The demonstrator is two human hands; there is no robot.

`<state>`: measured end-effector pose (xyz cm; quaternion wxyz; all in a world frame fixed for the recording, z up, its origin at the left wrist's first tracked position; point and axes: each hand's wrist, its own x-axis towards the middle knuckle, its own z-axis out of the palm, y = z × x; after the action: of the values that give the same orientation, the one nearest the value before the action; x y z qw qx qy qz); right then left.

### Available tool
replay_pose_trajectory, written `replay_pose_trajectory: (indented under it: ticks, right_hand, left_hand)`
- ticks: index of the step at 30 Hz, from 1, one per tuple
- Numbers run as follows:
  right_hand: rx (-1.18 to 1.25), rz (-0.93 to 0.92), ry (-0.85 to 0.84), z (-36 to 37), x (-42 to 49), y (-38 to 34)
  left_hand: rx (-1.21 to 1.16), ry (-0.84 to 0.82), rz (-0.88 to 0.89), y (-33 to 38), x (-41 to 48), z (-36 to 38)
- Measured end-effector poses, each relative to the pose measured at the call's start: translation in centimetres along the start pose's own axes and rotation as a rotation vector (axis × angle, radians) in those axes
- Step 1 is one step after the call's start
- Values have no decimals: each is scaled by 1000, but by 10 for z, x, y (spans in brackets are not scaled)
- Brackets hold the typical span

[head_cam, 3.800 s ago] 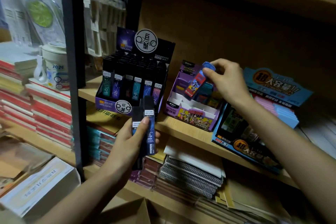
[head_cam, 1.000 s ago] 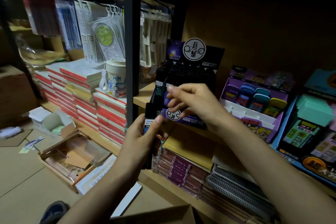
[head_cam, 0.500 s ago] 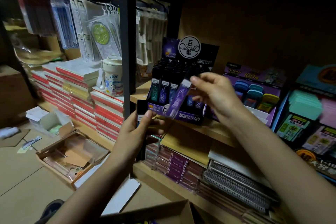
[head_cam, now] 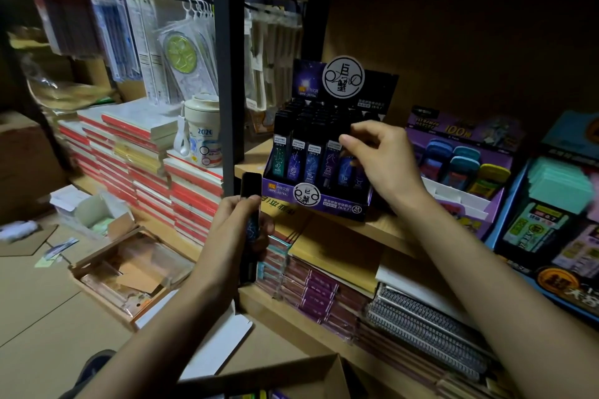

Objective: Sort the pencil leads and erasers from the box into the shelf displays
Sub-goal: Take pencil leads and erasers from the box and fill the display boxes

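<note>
The purple-and-black cardboard lead display (head_cam: 324,201) stood on the wooden shelf (head_cam: 382,230). The right hand (head_cam: 385,162), nearer, pinched the cap of a blue plastic lead case (head_cam: 346,172) standing upright in its front row. The left hand (head_cam: 233,236) gripped a slim black lead case (head_cam: 251,186) upright, below-left of the display.

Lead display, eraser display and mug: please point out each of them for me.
Lead display (head_cam: 340,204), head view, on the purple front panel.
Eraser display (head_cam: 460,133), head view, on the purple back card.
Mug (head_cam: 201,133), head view, on its white side.

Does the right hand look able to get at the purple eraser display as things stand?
Likely yes: the open purple eraser display sits just beside the right hand, nothing between them.
</note>
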<state>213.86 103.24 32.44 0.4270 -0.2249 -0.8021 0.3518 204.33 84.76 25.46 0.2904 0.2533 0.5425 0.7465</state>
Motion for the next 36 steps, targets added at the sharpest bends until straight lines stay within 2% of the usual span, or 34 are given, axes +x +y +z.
replay_pose_trajectory:
  ticks: [6,17,19,22,23,27,29,31,34,36]
  right_hand:
    - [-69,76,28,10,1,14]
    - [-292,-4,1,-13,-4,-3]
    - [-139,34,-89,-22,-13,-12]
    - [139,136,-389,-18,-40,-23]
    - [188,133,-442,-15,-51,-24]
    - [364,130,-409,-14,-74,-24]
    - [333,155,-348,-24,-69,-24]
    - [238,112,-236,-37,-57,-22]
    - [134,18,-23,-53,-35,-18]
    - [68,-17,41,-54,-25,-13]
  left_hand:
    - [57,-16,35,-2,-3,3]
    - [135,-73,201,3,-8,18]
    - [125,-87,202,1,-7,20]
    - [75,-139,202,-2,-7,28]
    - [65,-165,206,-3,-8,32]
    - [76,-255,242,-4,-11,44]
    - [186,-276,268,0,-8,49]
    - [404,-242,342,8,2,53]
    - [874,-101,726,28,31,53]
    - [1170,-45,934,40,53,54]
